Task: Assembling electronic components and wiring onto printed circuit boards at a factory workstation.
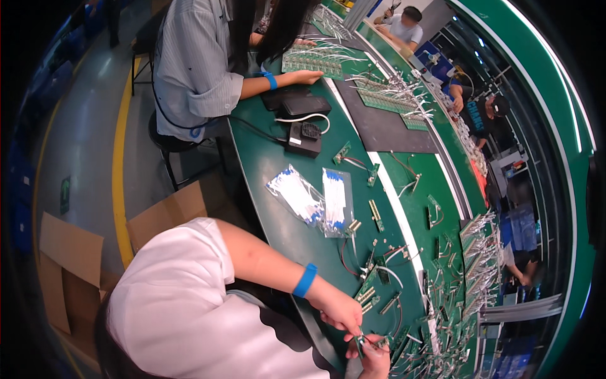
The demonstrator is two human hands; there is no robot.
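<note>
Just beyond the table's near edge, my left hand (341, 309), with a blue wristband (305, 280), is closed at the fingertips on a small green circuit board (360, 342). Below it, my right hand (377, 362) is closed around the same small board, with dark wires beside its fingers. The fingers hide most of the board. Ahead of my hands lie loose boards with gold strips (366, 294), and a white cable (392, 276) curves beside them. To the right is a dense pile of wired circuit boards (442, 344).
Clear bags of white, blue-tipped strips (295, 194) and a black device with a round grille (304, 139) lie on the green table (259, 183). A co-worker in a striped shirt (196, 69) sits farther along, near panels of boards (309, 61). Open cardboard boxes (72, 252) stand left.
</note>
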